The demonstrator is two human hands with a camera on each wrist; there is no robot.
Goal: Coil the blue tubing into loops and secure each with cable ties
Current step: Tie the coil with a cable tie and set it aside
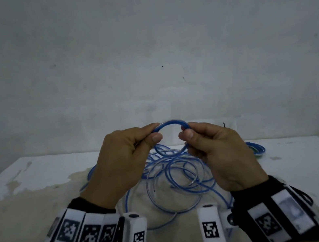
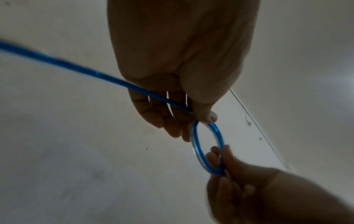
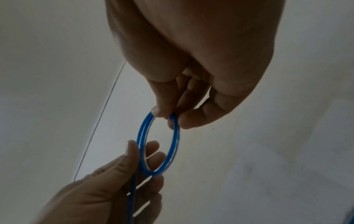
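At frame centre, left hand (image 1: pixel 128 158) and right hand (image 1: pixel 216 151) each pinched the tubing (image 1: pixel 170 123) loop above the table (image 1: pixel 310 158).

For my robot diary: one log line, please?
step: coiling | left hand: pinches small loop | right hand: pinches small loop | loose tubing: on table | tie: none seen

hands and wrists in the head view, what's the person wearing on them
Both hands are bare. The left hand and right hand each have a black wrist band carrying white tiles printed with black square codes, plus a white camera block and thin black cable.
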